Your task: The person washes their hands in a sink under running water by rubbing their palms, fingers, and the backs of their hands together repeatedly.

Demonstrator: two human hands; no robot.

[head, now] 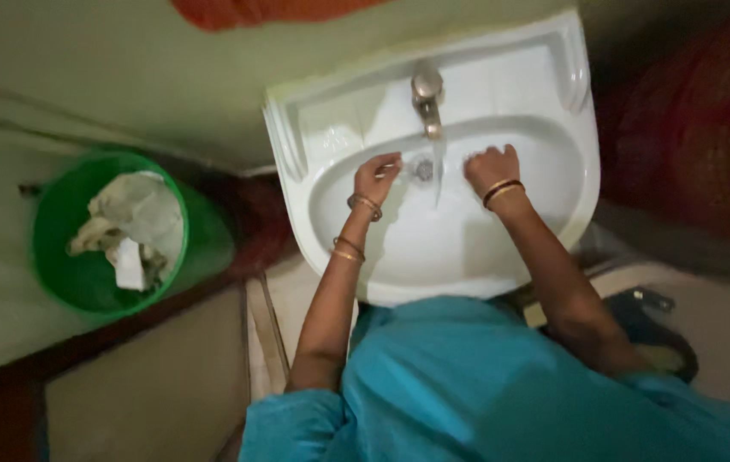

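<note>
White wall-hung washbasin (553, 214) catches tap (427, 98) water while left hand (376, 178) pinches a thin, likely slippery stick-like object (389, 168); right hand (492, 168) is curled, seemingly empty.

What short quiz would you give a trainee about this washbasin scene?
1. True or false: water runs from the tap into the white basin.
2. Which hand is holding a small pale object? A) left hand B) right hand
3. What stands on the floor to the left of the basin?

Key
1. True; a thin stream falls between the two hands.
2. A; what the object is cannot be told.
3. A green bin with crumpled paper in it.
</note>
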